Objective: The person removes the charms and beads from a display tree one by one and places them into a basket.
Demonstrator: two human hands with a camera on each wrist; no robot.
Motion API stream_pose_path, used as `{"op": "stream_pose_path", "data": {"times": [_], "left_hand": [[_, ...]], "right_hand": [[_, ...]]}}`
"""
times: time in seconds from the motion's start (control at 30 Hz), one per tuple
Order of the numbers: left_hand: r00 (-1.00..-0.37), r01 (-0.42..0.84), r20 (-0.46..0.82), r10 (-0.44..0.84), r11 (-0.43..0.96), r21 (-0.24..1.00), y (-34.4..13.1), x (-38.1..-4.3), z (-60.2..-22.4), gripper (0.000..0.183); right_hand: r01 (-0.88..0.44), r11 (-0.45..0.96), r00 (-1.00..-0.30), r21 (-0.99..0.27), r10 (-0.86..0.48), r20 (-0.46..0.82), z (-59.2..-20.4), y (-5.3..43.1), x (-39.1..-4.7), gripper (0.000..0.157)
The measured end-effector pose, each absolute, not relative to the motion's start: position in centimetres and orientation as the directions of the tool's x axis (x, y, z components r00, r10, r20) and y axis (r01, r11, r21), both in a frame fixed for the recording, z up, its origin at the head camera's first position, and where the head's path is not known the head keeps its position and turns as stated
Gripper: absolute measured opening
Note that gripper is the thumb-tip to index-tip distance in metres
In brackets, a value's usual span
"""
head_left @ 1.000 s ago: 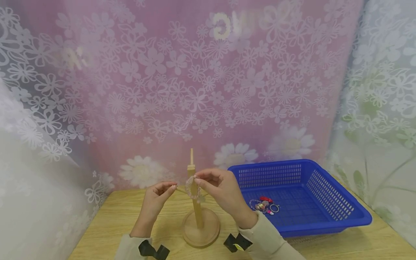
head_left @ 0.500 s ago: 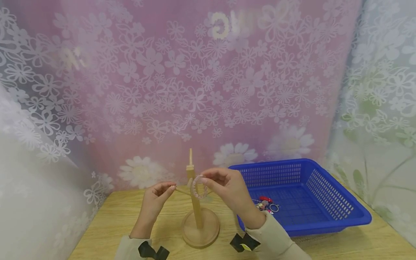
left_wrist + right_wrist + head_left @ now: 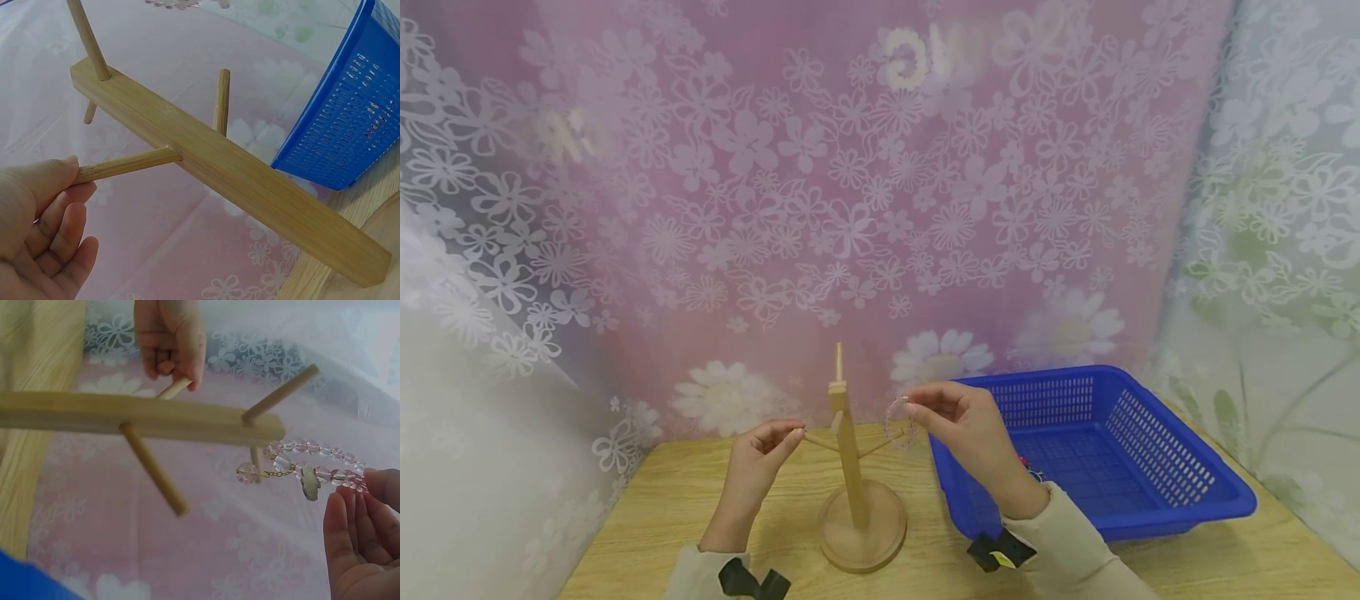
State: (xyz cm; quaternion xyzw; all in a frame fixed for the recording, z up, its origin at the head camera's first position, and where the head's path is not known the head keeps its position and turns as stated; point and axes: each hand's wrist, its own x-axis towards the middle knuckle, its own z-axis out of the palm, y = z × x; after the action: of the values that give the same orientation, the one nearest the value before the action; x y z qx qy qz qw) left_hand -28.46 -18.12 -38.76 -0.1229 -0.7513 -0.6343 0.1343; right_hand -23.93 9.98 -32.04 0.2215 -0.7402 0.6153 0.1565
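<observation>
A wooden peg stand (image 3: 851,467) rises from a round base on the table. My left hand (image 3: 796,432) pinches the tip of its left peg (image 3: 125,165); in the left wrist view the thumb of that hand (image 3: 67,184) touches the peg's end. My right hand (image 3: 912,406) pinches a bracelet of clear pink beads (image 3: 900,422), which hangs just past the tip of the right peg (image 3: 878,447). In the right wrist view the bracelet (image 3: 306,464), with a small charm, hangs beside a peg tip, held by my right hand (image 3: 369,484).
A blue plastic basket (image 3: 1150,500) stands on the wooden table (image 3: 647,517) right of the stand. Small jewellery pieces (image 3: 1025,463) lie in it, mostly hidden behind my right wrist. A flowered curtain closes off the back and both sides.
My right hand has carried the bracelet to the right, from in front of the stand's post to just beyond the right peg's tip. The left hand has stayed on its peg.
</observation>
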Motion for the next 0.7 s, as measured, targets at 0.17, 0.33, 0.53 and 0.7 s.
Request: {"op": "stream_pose_path", "data": {"times": [0.17, 0.33, 0.53, 0.7], "left_hand": [[-0.931, 0.362, 0.365, 0.012, 0.168, 0.917, -18.1, -28.5, -38.9, 0.022], [-0.927, 0.37, 0.374, 0.01, 0.175, 0.912, -18.1, -28.6, -39.0, 0.022], [-0.925, 0.373, 0.379, -0.001, 0.178, 0.911, -18.2, -28.6, -39.0, 0.021], [-0.925, 0.373, 0.38, -0.005, 0.18, 0.91, -18.1, -28.8, -39.1, 0.02]], "right_hand": [[-0.499, 0.218, -0.867, -0.839, -0.12, 0.484, -32.7, 11.7, -24.4, 0.021], [-0.475, 0.272, -0.88, -0.837, -0.12, 0.46, -33.4, 13.2, -25.0, 0.022], [-0.44, 0.325, -0.897, -0.837, -0.116, 0.427, -34.4, 14.4, -25.7, 0.025], [-0.417, 0.357, -0.908, -0.836, -0.131, 0.397, -34.8, 15.2, -26.1, 0.026]]}}
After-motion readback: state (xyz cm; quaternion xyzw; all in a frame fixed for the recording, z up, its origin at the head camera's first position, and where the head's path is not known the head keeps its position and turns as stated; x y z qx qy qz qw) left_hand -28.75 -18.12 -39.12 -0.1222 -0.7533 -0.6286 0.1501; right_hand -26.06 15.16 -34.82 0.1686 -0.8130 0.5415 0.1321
